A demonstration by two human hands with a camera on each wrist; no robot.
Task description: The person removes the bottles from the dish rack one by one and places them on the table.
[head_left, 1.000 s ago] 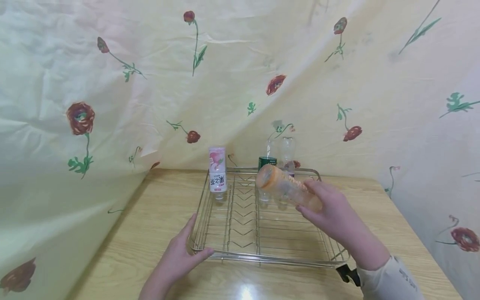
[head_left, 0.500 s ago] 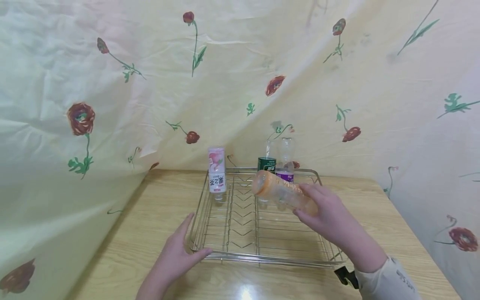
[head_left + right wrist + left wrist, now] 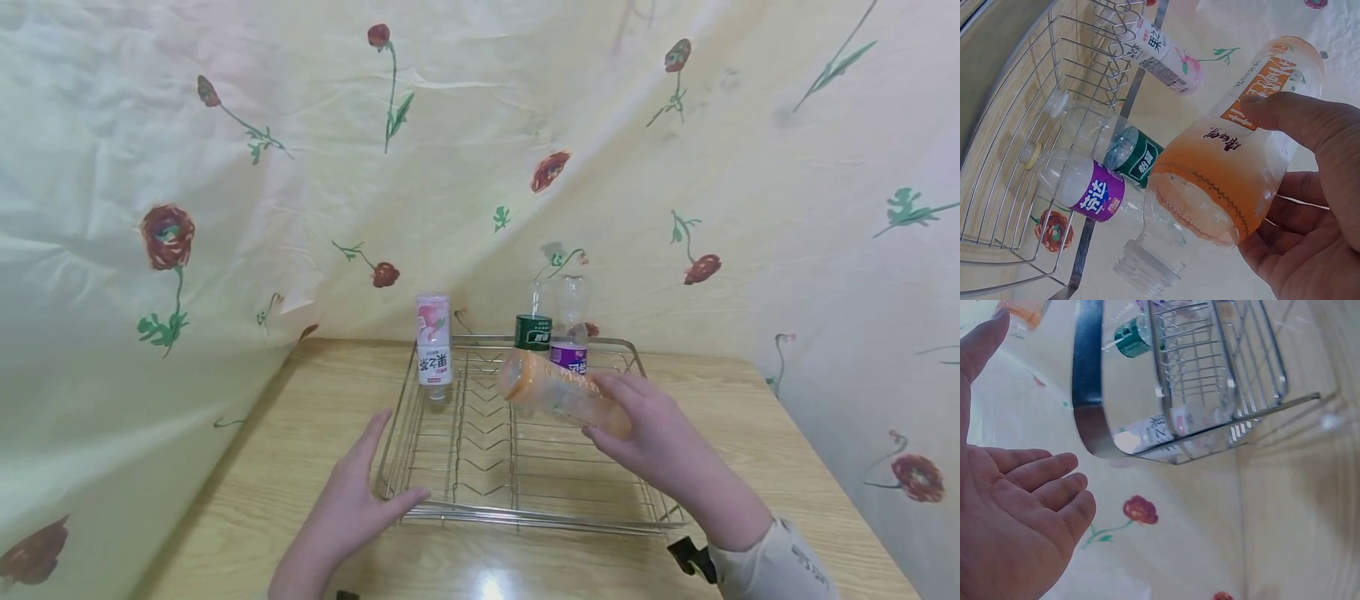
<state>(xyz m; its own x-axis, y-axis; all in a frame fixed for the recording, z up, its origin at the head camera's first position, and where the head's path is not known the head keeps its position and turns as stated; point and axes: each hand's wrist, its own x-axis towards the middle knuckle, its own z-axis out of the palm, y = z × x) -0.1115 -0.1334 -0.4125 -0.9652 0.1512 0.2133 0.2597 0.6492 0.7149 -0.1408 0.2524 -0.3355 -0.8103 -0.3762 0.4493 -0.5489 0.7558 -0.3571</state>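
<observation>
My right hand (image 3: 648, 425) grips a clear plastic bottle (image 3: 562, 390) with an orange and white label, tilted above the wire dish rack (image 3: 517, 521). In the right wrist view its open threaded neck (image 3: 1147, 269) points down and left, with no cap on it. Beside the rack's front left corner is my left hand (image 3: 352, 500), thumb and fingers spread, holding nothing; the left wrist view shows this hand (image 3: 1019, 512) apart from the metal frame. Upside down in the rack stand a pink and white bottle (image 3: 433, 342), a green-labelled bottle (image 3: 533, 329) and a purple-labelled bottle (image 3: 570, 357).
The rack sits on a wood-grain table (image 3: 285, 425). Behind and at both sides hangs a flowered cloth (image 3: 465, 208). A black clip-like piece (image 3: 692, 558) shows near my right sleeve (image 3: 772, 562).
The orange-labelled bottle has moved slightly left and down in my right hand, tipping closer to level. More of the purple label shows now. My left hand has shifted slightly at the rack's corner.
</observation>
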